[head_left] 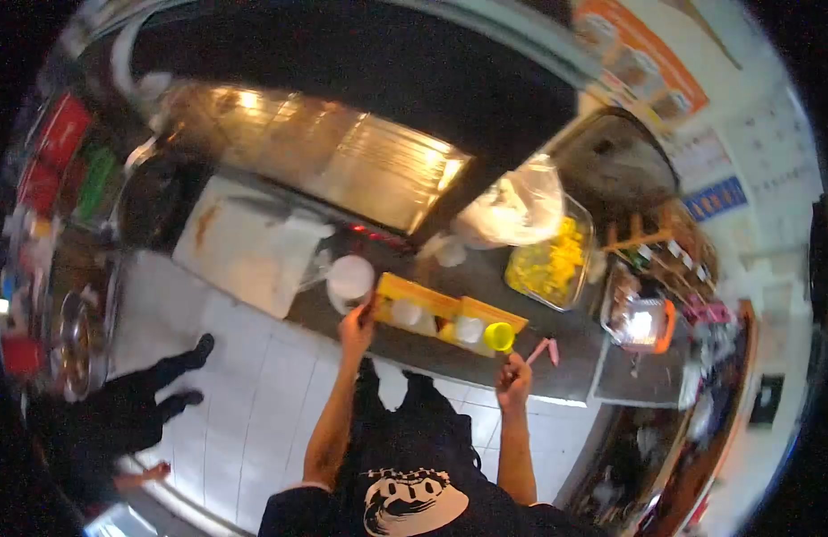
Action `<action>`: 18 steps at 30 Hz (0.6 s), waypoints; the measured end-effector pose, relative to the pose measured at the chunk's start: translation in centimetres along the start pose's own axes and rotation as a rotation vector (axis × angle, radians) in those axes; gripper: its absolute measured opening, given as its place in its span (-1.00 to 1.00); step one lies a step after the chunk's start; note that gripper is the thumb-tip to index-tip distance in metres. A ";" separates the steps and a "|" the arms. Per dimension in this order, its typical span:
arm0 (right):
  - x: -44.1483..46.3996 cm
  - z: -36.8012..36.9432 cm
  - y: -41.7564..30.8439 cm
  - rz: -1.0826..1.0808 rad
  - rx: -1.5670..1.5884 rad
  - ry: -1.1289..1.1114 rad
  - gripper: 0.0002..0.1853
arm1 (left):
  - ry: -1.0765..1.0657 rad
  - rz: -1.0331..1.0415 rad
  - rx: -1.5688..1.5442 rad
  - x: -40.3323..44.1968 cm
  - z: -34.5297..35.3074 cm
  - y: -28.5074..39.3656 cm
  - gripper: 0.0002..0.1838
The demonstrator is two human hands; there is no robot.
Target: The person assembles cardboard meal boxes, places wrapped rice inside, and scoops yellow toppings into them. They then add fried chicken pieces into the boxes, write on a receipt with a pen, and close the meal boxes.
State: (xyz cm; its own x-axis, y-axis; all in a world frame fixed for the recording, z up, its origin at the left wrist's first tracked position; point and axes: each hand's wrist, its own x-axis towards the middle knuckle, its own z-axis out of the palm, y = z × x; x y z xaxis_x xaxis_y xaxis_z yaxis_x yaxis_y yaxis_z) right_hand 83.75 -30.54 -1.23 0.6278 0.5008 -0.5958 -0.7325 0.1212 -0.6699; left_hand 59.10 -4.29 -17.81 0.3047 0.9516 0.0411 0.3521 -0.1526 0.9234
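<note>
My right hand (514, 380) is closed around the handle of a yellow-green scoop (499, 336), its round cup beside the right end of an orange-yellow wrapper strip (517, 319). Closed fingers of my left hand (356, 329) rest by the left end of the strip, around something dark and thin that I cannot make out. Just beyond that hand stands a round white container (351, 276). Two small white mounds, one left (406, 312) and one right (469, 329), sit on the strip. Pink tongs (545, 351) lie right of the scoop.
A glass dish (577, 285) of yellow chopped food stands at the back right, beside a clear bag (521, 201) with white contents. A lit glass-fronted cabinet (387, 174) is behind the counter. A white board (253, 255) lies left. Another person's legs (163, 376) show at lower left.
</note>
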 end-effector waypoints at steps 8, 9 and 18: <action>16.1 -7.0 -13.7 -0.288 -0.252 0.099 -0.84 | 0.066 -0.344 -0.029 -6.8 -1.7 1.6 -0.78; 19.5 -7.9 -13.7 -0.206 -0.278 0.139 -0.78 | 0.077 -0.189 0.150 -7.9 -1.7 0.1 -0.78; 14.3 -6.6 -9.0 -0.372 -1.419 -0.233 -0.79 | 0.106 -0.673 -0.159 -11.0 -0.3 3.1 -0.63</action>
State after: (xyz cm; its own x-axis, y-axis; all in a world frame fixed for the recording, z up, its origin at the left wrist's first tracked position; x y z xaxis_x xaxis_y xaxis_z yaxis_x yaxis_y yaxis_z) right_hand 101.05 -30.09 -6.67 0.5612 0.7687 -0.3067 0.4046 -0.5781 -0.7085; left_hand 56.60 -15.17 -15.34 -0.0252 0.8475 -0.5301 0.2975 0.5126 0.8054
